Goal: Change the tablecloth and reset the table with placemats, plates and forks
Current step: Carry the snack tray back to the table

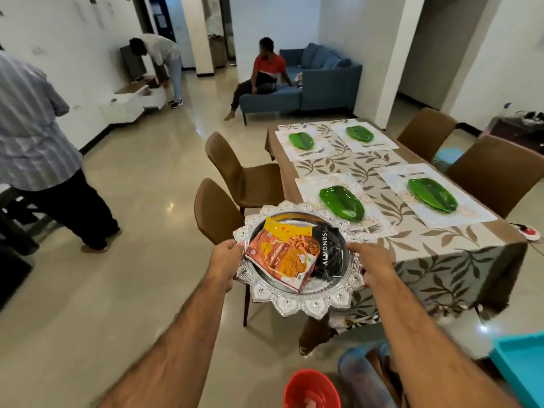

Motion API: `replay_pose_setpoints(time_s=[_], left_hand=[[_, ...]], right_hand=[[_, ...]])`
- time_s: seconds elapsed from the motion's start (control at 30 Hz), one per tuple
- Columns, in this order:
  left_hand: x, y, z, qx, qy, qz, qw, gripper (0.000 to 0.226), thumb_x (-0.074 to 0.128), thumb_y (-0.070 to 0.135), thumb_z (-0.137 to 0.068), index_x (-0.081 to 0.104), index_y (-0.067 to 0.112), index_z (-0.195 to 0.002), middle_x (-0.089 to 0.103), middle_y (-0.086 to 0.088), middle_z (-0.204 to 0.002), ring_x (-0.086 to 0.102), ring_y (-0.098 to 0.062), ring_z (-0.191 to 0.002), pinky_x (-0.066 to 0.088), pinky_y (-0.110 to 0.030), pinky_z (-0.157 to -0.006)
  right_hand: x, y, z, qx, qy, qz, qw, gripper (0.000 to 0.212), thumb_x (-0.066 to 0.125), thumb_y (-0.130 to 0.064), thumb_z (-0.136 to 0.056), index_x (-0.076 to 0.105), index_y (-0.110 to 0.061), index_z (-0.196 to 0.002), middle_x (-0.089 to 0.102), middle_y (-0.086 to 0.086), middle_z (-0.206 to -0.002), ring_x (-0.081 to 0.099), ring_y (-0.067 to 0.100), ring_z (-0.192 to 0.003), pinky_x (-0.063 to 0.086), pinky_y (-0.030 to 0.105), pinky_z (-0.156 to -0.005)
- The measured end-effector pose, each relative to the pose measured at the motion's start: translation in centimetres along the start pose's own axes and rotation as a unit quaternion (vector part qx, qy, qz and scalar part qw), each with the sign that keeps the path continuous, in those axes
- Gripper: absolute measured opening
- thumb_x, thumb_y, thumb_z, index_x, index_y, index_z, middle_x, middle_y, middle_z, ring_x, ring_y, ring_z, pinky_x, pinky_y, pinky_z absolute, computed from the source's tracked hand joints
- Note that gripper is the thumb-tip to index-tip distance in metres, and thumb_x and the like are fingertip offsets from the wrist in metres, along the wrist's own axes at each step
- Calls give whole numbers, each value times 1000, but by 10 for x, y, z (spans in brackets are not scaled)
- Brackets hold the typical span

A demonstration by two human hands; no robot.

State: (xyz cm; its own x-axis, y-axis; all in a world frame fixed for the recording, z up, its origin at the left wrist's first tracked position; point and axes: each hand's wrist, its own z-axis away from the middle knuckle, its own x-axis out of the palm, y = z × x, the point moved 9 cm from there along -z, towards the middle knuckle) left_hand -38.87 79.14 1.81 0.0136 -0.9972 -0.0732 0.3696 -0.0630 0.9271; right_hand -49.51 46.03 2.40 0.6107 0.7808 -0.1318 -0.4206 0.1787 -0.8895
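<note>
A person carries an ornate silver tray [297, 301] toward a dining table [459, 254] already dressed in a leaf-patterned tablecloth [382, 201]. The left hand [224, 257] grips the tray's left rim and the right hand [371, 262] its right rim, fingers curled around the scalloped edge; on the tray lie an orange snack packet [282, 260] and a black almonds packet [329, 254], overlapping.

The table lies ahead and to the right of the hands, its long axis running away from the viewer, so the right hand is the nearer one to its close corner. Four white placemats [459, 213] are laid, each with a green leaf-shaped plate [341, 203]; forks [372, 228] show beside at least three of them. The bare strip of cloth down the middle, between the mats, looks the likeliest landing spot.

Two brown chairs [217, 210] stand against the table's left side, just beyond the tray. A red bucket [312, 388] sits on the floor below. Other people occupy the room well behind.
</note>
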Motion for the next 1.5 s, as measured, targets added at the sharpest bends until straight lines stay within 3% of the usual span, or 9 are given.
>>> replay_pose_setpoints(time_s=[0.33, 0.5, 0.6, 0.7, 0.8, 0.93, 1.13, 1.33, 1.5], left_hand=[[0, 57, -135, 24, -90, -11, 996, 13, 59, 11, -95, 67, 4, -102, 72, -16, -87, 70, -29, -74, 59, -45, -74], [8, 87, -195, 28, -123, -14, 992, 25, 62, 11, -94, 63, 3, -118, 72, -15, -93, 72, -22, -68, 56, -32, -55], [22, 110, -228, 26, -143, -7, 989, 15, 61, 7, -94, 64, 7, -109, 71, -12, -84, 70, -14, -56, 52, -25, -45], [42, 132, -262, 23, -167, -7, 986, 16, 61, 7, -94, 64, 7, -110, 72, -12, -84, 69, -15, -54, 51, -25, -44], [67, 149, -297, 12, -194, -13, 981, 18, 62, 9, -94, 61, 8, -112, 71, -12, -86, 68, -15, -52, 50, -26, -44], [101, 177, -338, 12, -239, -20, 971, 16, 60, 8, -95, 60, 6, -111, 71, -15, -87, 68, -20, -56, 52, -29, -46], [151, 205, -386, 26, -268, -29, 963, 12, 64, 6, -92, 63, 7, -104, 70, -14, -90, 68, -28, -76, 58, -40, -71], [201, 210, -428, 27, -276, -27, 960, 16, 65, 6, -91, 66, 5, -107, 71, -14, -92, 67, -28, -81, 56, -42, -82], [265, 217, -473, 8, -265, -29, 964, 33, 69, 13, -90, 60, 8, -122, 68, -18, -112, 67, -33, -100, 55, -48, -88]], right_hand=[[71, -44, -49, -8, 97, -66, 993, 52, 73, -11, -86, 54, 8, -130, 53, 23, -138, 49, 35, -128, 40, 39, -102], [100, -64, -70, 2, 123, -94, 988, 53, 73, -11, -85, 53, 7, -130, 54, 23, -134, 50, 36, -124, 40, 35, -91], [111, -80, -85, 4, 152, -104, 983, 48, 73, -10, -85, 55, 8, -126, 57, 24, -128, 54, 36, -112, 41, 35, -86], [118, -97, -100, 10, 184, -116, 976, 39, 74, -9, -84, 60, 9, -116, 63, 25, -111, 58, 33, -95, 48, 39, -80], [127, -114, -114, 17, 207, -125, 970, 18, 74, -7, -82, 63, 3, -93, 46, 12, -64, 41, 21, -55, 35, 30, -48], [137, -135, -137, 16, 238, -162, 957, 16, 73, -1, -80, 58, -1, -76, 36, 6, -58, 33, 18, -48, 30, 27, -44], [134, -153, -170, 24, 267, -181, 946, 21, 67, 6, -81, 65, 14, -100, 49, 12, -65, 44, 21, -40, 37, 22, -38], [116, -176, -229, 15, 282, -167, 945, 15, 73, -2, -82, 68, 6, -95, 65, 22, -103, 54, 28, -83, 52, 48, -74], [89, -202, -307, 5, 273, -188, 943, 20, 75, 2, -80, 68, 4, -98, 68, 24, -103, 57, 22, -68, 45, 28, -57]])
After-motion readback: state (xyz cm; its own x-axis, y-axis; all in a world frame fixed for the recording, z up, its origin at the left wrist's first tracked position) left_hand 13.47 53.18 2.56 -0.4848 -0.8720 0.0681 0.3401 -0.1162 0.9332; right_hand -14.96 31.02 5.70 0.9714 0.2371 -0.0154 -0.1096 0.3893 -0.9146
